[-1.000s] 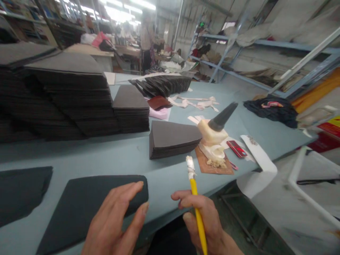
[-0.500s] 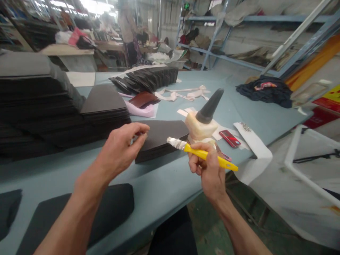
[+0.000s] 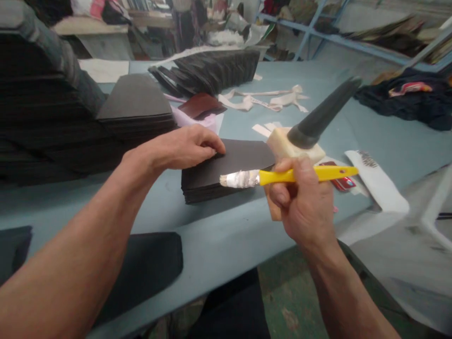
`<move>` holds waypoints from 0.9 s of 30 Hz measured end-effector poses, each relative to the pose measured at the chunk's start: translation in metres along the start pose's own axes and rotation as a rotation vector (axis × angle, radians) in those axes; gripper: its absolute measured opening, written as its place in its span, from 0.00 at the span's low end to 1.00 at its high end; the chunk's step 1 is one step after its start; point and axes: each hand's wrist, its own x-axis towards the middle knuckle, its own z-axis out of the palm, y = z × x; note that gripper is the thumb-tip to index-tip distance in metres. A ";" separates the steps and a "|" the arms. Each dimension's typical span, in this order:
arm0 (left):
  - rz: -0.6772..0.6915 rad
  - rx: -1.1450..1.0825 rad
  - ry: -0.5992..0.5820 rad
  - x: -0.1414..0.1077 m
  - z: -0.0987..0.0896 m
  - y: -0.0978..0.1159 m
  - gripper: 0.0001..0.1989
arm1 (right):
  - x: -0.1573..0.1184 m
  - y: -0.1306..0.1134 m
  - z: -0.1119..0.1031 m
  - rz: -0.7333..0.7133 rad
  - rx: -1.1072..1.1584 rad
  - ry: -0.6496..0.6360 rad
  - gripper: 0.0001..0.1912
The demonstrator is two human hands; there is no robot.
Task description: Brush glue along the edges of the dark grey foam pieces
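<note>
My right hand (image 3: 307, 202) is closed around the yellow handle of a paintbrush (image 3: 282, 177). The brush's head is wrapped in something whitish, and its bristles point left over the near edge of a stack of black sheets (image 3: 240, 157). Above that stack, at its left part, is my left hand (image 3: 192, 146), with thumb and forefinger brought together close to the top sheet. Whatever may be between those fingertips is hidden. Just behind my right hand stands a cream block (image 3: 282, 143) with a dark tapered cone (image 3: 321, 115) tilted on it.
Tall piles of black sheets (image 3: 38, 108) stand on the left of the blue-grey table (image 3: 219, 249). More black pieces (image 3: 219, 70) fan out at the back, near white strips (image 3: 261, 100). A black piece (image 3: 151, 259) lies in front, and a red packet (image 3: 341, 181) on the right.
My left hand has moved right and up to the top of the black stack. The brush has turned from slanting to nearly level. The view has tilted downward.
</note>
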 end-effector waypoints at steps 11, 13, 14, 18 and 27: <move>-0.047 -0.192 -0.038 0.006 0.001 -0.011 0.21 | 0.013 -0.009 0.047 -0.140 -0.180 -0.170 0.21; -0.038 -0.176 -0.037 0.006 0.002 -0.010 0.21 | 0.014 -0.010 0.051 -0.154 -0.219 -0.204 0.22; -0.032 -0.174 -0.034 0.006 0.002 -0.009 0.21 | 0.014 -0.011 0.053 -0.158 -0.229 -0.213 0.22; -0.002 -0.141 -0.035 0.006 0.002 -0.009 0.21 | 0.012 -0.011 0.061 -0.121 -0.260 -0.236 0.23; 0.029 -0.106 -0.006 0.006 0.003 -0.011 0.19 | 0.017 -0.016 0.061 -0.204 -0.363 -0.282 0.22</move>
